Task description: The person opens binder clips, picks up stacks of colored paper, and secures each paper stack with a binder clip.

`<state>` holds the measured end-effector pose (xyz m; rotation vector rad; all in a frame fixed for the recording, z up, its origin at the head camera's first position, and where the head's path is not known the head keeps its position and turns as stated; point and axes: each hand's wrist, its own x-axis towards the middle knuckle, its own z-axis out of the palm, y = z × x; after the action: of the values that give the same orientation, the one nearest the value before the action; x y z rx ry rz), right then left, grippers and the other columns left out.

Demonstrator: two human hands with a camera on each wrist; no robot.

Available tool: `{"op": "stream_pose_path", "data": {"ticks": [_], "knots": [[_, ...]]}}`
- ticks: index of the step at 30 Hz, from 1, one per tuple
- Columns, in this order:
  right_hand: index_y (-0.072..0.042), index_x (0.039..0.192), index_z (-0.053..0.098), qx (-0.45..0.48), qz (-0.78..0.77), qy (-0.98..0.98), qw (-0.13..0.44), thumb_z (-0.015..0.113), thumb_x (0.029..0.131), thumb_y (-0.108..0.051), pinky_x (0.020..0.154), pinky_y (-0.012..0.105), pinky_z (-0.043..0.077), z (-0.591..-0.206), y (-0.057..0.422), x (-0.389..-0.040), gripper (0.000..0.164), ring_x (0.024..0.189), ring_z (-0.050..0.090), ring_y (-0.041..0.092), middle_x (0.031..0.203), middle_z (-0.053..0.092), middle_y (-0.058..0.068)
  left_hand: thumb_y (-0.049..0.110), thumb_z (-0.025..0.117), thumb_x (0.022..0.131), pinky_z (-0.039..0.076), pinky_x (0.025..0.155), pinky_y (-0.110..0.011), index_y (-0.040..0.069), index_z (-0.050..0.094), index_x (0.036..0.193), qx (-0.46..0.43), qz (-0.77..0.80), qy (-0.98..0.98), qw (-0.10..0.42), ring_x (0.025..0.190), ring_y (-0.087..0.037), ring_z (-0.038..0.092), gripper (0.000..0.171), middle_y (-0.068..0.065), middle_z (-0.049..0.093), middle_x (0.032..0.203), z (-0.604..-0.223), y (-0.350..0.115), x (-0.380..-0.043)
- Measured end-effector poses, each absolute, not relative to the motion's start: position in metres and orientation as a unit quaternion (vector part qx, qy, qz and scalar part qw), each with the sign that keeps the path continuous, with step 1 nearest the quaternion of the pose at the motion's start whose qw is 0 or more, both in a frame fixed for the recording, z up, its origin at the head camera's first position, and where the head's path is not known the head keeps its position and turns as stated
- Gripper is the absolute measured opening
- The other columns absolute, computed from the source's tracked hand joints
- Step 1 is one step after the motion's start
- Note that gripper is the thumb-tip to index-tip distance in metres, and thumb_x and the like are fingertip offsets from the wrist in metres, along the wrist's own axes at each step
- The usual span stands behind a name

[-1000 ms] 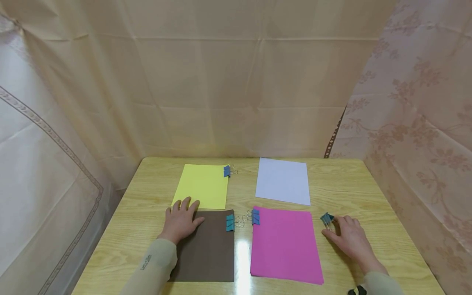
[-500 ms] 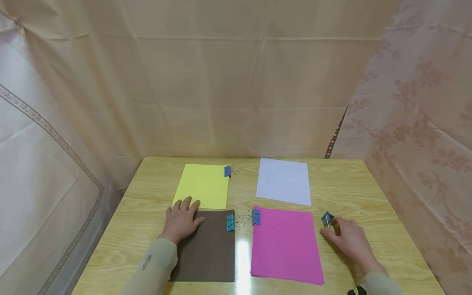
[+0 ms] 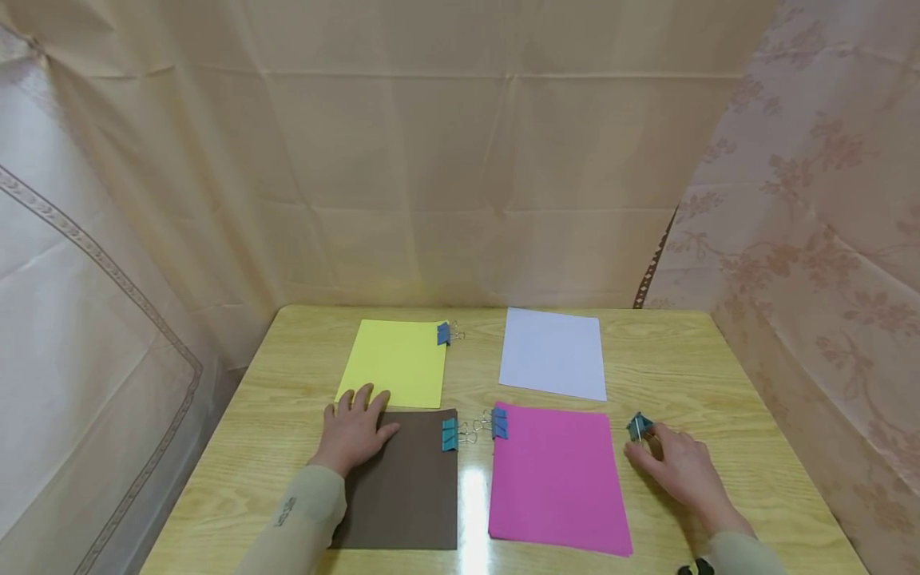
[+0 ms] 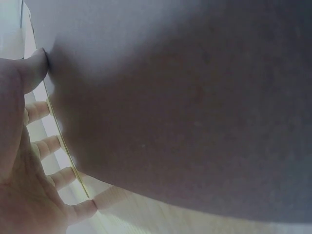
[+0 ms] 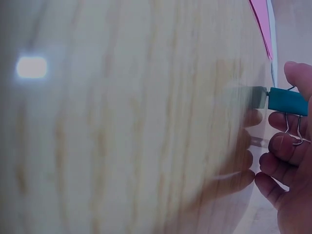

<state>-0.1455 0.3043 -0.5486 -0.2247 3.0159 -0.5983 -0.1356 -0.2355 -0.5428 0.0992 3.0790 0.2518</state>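
Note:
My left hand lies with fingers spread over the far left corner of a dark brown paper stack. Its fingertips reach the near edge of the yellow paper. In the left wrist view the thumb touches the brown sheet. On the right, my right hand pinches a teal binder clip between thumb and fingers. The right wrist view shows the same clip at the tabletop, its wire handle against the fingers. This clip is apart from the magenta paper stack, to that stack's right.
A teal clip grips the brown stack's right edge, and a blue clip the magenta stack's left edge. Another blue clip is on the yellow paper. White paper without a visible clip lies at the back of the wooden table.
The right hand has tilted the teal binder clip slightly, with its wire handle now showing in front. The left hand and the papers stay as they were.

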Motion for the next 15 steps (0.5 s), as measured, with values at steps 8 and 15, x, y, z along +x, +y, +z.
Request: {"op": "stream_pose_path", "data": {"ticks": [8,15], "knots": [[-0.006,0.093,0.057,-0.086,-0.185,0.979,0.009,0.062,0.100,-0.044,0.076,0.058,0.043,-0.5510,0.3035,-0.1442,0.039,0.076,0.059,0.028,0.078,0.060,0.004,0.049,0.063,0.098,0.030,0.105,-0.075,0.017,0.049,0.150,0.030,0.081,0.996,0.028,0.139,-0.051,0.035,0.062,-0.021,0.039,0.156,-0.5438,-0.2354,-0.1354],[-0.002,0.098,0.062,-0.103,-0.182,0.978,-0.020,0.063,0.100,-0.035,0.078,0.061,0.045,-0.5522,0.3021,-0.1443,0.033,0.081,0.064,0.034,0.086,0.068,0.010,0.049,0.062,0.099,0.029,0.105,-0.075,0.017,0.048,0.150,0.032,0.083,0.996,0.026,0.139,-0.052,0.035,0.062,-0.021,0.039,0.156,-0.5434,-0.2357,-0.1355]]}}
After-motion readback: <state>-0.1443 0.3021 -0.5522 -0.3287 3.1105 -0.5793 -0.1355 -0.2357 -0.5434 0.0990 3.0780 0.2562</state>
